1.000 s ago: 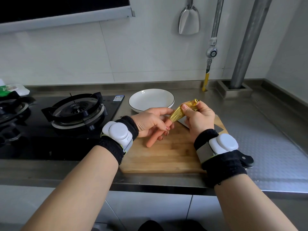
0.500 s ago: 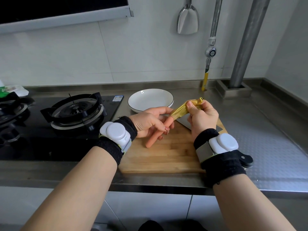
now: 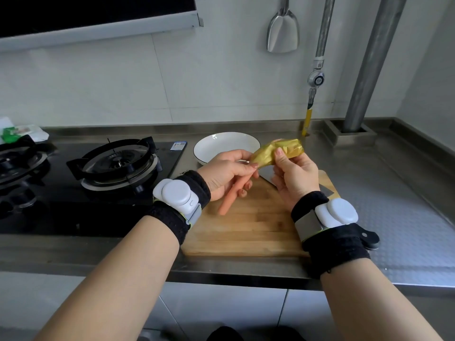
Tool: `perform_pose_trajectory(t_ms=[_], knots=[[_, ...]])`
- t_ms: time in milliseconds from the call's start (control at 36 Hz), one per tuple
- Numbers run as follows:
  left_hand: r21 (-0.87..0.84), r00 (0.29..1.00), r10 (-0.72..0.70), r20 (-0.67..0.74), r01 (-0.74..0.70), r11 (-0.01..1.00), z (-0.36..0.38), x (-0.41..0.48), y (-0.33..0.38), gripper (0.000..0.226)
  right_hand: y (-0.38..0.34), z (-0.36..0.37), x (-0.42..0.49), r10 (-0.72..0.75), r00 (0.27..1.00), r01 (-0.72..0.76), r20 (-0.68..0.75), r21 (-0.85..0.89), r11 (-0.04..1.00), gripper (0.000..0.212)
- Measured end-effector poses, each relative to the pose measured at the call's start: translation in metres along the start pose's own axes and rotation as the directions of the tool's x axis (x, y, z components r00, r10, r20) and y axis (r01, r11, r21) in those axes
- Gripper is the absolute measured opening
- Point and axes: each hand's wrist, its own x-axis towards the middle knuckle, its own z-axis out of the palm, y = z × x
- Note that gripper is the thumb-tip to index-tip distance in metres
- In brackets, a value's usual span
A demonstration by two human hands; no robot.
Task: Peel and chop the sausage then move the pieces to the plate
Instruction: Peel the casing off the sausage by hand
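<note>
My left hand grips a pink sausage near its upper end, and the bare lower end slants down over the wooden cutting board. My right hand pinches the gold wrapper, which is bunched up above the sausage's top. I cannot tell whether the wrapper still clings to the tip. A white plate with a dark rim stands behind the board, with nothing on it. A knife lies on the board under my right hand: its blade shows between my hands, its black handle past my right wrist.
A black gas hob with a burner fills the counter to the left. A second burner sits at the far left. At the back right stands a steel pipe in a base, and a spatula hangs on the wall.
My right hand has pulled the gold wrapper further up and right along the sausage, and the wrapper now bunches wider at the top. More bare sausage shows. My left hand keeps its grip.
</note>
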Motion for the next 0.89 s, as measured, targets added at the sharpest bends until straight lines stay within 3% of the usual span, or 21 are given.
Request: perform_pose_trajectory(t_ms=[167, 722, 889], knots=[[-0.039, 0.991, -0.019, 0.135, 0.025, 0.999, 0.004, -0.002, -0.002, 0.011, -0.003, 0.000, -0.001, 0.005, 0.999, -0.004, -0.034, 0.025, 1.000, 0.017], [0.042, 0.958, -0.090, 0.272, 0.082, 0.996, 0.011, 0.002, -0.002, 0.016, -0.002, -0.006, 0.001, -0.062, 0.978, 0.067, -0.199, 0.018, 0.998, 0.021], [0.019, 0.971, -0.076, 0.228, 0.073, 0.997, 0.013, 0.003, -0.001, 0.009, -0.003, -0.005, 0.005, 0.065, 0.987, -0.045, -0.148, 0.130, 0.990, 0.032]])
